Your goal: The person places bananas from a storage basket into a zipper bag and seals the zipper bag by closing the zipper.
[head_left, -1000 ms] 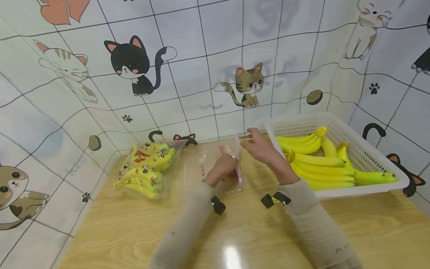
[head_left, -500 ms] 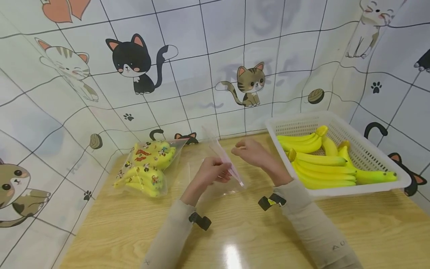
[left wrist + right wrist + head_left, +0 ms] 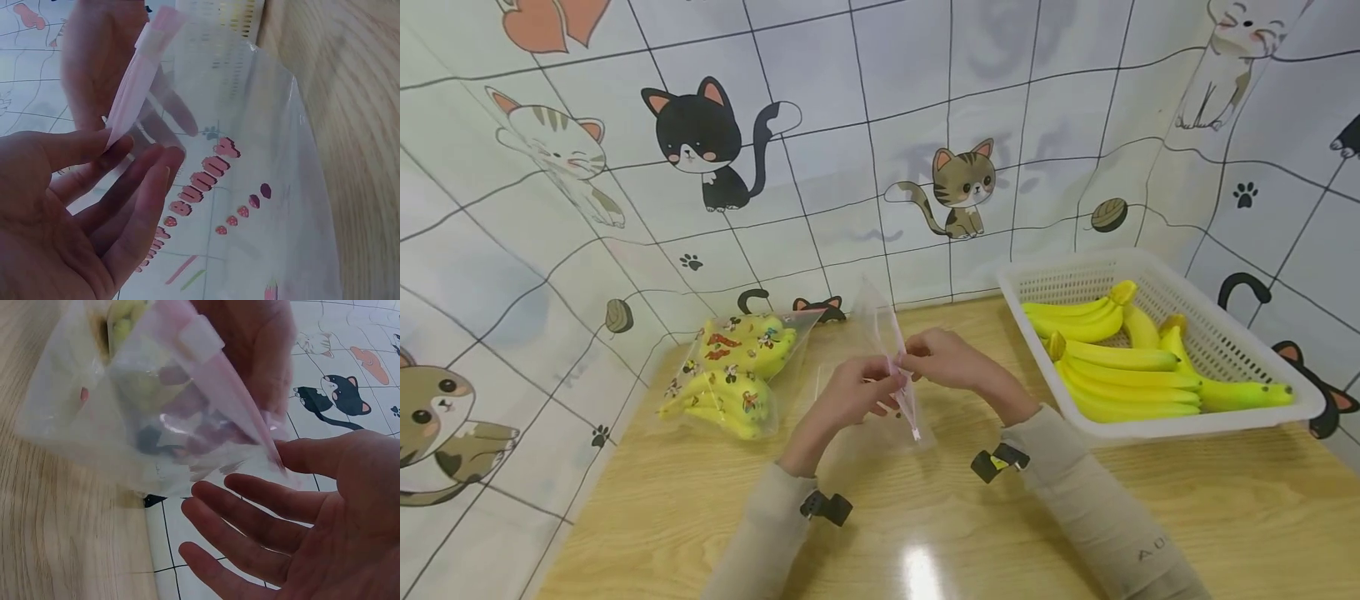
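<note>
A clear zip bag [image 3: 876,312] with a pink zip strip stands tilted above the table between both hands. My left hand [image 3: 853,387] pinches the zip strip between thumb and forefinger, the other fingers loosely bent beside the film. From the right, my right hand [image 3: 951,358] holds the same strip at its thumb and fingertips. A white slider [image 3: 201,339] sits near one end of the zip. Red "Bunny" lettering and small strawberry prints show on the bag [image 3: 250,125] in the left wrist view. Nothing shows inside it.
At the left lies a printed zip bag [image 3: 724,343] filled with yellow bananas. A white plastic basket [image 3: 1217,425] on the right holds several bunches of bananas [image 3: 1127,379]. Behind the wooden table [image 3: 970,517] rises a cat-patterned wall covering [image 3: 842,125].
The bag has come up from lying on the table to standing tilted. My left hand has turned and drawn back left, and my right hand has moved left and down onto the zip strip.
</note>
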Demonstrator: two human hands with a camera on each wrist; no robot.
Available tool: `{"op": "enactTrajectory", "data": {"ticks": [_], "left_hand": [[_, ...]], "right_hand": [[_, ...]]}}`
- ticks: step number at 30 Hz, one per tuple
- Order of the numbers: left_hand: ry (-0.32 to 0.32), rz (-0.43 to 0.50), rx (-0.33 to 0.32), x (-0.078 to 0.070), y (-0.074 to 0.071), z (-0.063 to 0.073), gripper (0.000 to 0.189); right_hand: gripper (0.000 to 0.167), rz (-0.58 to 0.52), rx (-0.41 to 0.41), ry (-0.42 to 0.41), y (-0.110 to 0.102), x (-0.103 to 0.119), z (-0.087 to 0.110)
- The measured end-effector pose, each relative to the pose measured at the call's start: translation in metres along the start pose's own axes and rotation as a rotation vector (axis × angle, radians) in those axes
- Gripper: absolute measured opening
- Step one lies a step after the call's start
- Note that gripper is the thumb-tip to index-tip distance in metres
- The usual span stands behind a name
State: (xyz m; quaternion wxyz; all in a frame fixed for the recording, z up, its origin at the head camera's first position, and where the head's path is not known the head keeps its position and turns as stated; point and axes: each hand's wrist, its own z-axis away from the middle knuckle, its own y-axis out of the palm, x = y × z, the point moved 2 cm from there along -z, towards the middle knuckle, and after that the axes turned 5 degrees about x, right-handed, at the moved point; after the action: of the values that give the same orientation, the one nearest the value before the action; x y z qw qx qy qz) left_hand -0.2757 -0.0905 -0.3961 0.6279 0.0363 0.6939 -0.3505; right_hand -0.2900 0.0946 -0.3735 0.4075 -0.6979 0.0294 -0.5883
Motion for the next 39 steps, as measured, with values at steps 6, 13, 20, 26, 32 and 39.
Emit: {"op": "enactTrajectory", "data": {"ticks": [6, 13, 20, 26, 32, 39], "left_hand": [[0.022, -0.072, -0.018, -0.01, -0.004, 0.005, 0.016], [-0.026, -0.187, -0.234, -0.025, -0.02, 0.017, 0.02], [-0.172, -0.356, -0.419, -0.026, -0.045, 0.029, 0.025], [-0.201, -0.335, -0.312, -0.013, -0.04, 0.02, 0.032], [-0.195, -0.251, -0.144, -0.007, -0.034, 0.016, 0.029], [-0.058, -0.152, -0.046, -0.016, -0.029, 0.017, 0.022]], "right_hand": [[0.022, -0.033, -0.022, 0.013, 0.002, -0.003, -0.001], [0.015, -0.025, -0.098, 0.147, 0.001, -0.013, -0.004], [0.007, -0.119, -0.106, 0.109, -0.003, -0.011, -0.004], [0.003, -0.109, -0.06, 0.031, 0.001, -0.002, -0.002], [0.006, -0.077, -0.056, -0.015, 0.004, 0.002, 0.0], [0.016, -0.03, -0.071, -0.008, 0.01, 0.0, -0.005]]}}
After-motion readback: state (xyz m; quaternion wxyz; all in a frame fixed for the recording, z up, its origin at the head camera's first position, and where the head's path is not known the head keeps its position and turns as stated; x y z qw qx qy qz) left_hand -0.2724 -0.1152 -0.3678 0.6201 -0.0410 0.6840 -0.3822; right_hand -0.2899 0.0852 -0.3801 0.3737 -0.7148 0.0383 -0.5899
